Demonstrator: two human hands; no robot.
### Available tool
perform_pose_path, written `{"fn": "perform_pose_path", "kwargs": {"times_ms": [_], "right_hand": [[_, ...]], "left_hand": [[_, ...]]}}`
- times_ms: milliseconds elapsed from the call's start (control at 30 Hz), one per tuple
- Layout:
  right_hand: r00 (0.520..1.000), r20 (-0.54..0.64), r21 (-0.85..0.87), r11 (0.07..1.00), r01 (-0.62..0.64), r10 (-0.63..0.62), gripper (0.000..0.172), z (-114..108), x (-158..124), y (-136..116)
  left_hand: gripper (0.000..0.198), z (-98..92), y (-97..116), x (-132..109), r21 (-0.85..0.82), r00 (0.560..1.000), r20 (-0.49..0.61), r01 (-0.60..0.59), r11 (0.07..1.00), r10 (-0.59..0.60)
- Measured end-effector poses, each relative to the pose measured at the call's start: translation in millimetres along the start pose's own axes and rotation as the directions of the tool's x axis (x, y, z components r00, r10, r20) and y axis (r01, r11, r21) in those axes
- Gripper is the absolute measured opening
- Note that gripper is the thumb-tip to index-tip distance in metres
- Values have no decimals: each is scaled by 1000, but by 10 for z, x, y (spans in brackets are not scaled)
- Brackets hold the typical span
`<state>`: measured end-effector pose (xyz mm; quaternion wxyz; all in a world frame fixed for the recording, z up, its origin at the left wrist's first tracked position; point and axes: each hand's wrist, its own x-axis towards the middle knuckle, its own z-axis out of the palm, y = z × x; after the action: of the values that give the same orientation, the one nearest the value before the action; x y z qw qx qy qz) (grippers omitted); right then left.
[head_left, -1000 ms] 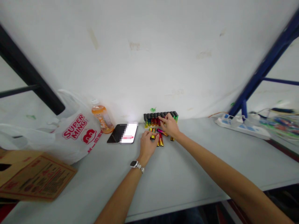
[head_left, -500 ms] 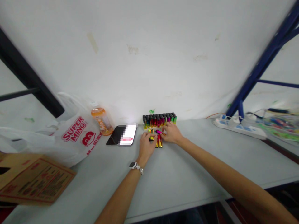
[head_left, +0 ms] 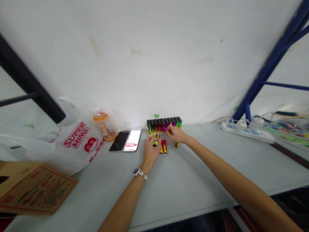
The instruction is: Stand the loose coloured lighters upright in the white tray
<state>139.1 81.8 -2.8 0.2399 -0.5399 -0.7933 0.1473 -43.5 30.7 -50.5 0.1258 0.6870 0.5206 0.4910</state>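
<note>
Rows of upright shiny coloured cylinders with black tops (head_left: pixel 164 124) stand close together near the wall. My right hand (head_left: pixel 177 133) is closed on a magenta cylinder (head_left: pixel 165 129), held tilted at the front of the rows. Curled over the table left of it is my left hand (head_left: pixel 151 149), by several loose cylinders; what its fingers grip, if anything, is too small to make out. Red and gold cylinders (head_left: pixel 165 146) lie just right of its fingertips. One more gold cylinder (head_left: pixel 176 145) lies below my right hand.
A phone-like device with a lit, blurred screen (head_left: pixel 125 140) lies to the left. Beyond it are an orange drink bottle (head_left: pixel 105 125), a white plastic bag (head_left: pixel 79 141) and a cardboard box (head_left: pixel 38 187). A power strip (head_left: pixel 246 130) lies at right by a blue post (head_left: pixel 267 66).
My right hand has lifted the magenta cylinder up toward the standing rows. A gold cylinder now shows below that hand. My left hand has barely moved.
</note>
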Motion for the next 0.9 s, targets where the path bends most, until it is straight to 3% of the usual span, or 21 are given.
{"fn": "perform_pose_path", "kwargs": {"times_ms": [67, 133, 200, 333, 433, 500, 600, 900], "right_hand": [[1000, -21, 346, 938, 1, 7, 14, -35, -77, -52], [999, -18, 644, 765, -11, 29, 18, -53, -157, -138], [996, -15, 823, 566, -39, 91, 25, -49, -224, -238], [977, 85, 979, 168, -119, 197, 31, 33, -299, -393], [961, 202, 979, -22, -201, 187, 44, 141, -346, -452], [952, 223, 975, -56, -216, 210, 54, 219, -393, -484], [934, 198, 979, -22, -200, 297, 60, 313, -480, -526], [888, 198, 969, 55, -242, 414, 51, 376, -538, -511]], "left_hand": [[16, 2, 2, -2, 3, 1000, -10, -3, 1000, 3], [16, 3, 3, -5, 0, 1000, -5, 1, 1000, -1], [17, 2, 7, -7, -3, 1000, 7, 4, 1000, -4], [17, -2, 19, -7, 1, 1000, 9, -5, 1000, 5], [16, 5, 22, -9, -3, 1000, -3, -14, 1000, 14], [15, 18, 23, -13, -5, 1000, -7, -25, 1000, 25], [15, 36, 24, -21, 3, 1000, -6, -28, 1000, 28], [15, 48, 25, -23, 7, 1000, -6, -12, 1000, 12]]}}
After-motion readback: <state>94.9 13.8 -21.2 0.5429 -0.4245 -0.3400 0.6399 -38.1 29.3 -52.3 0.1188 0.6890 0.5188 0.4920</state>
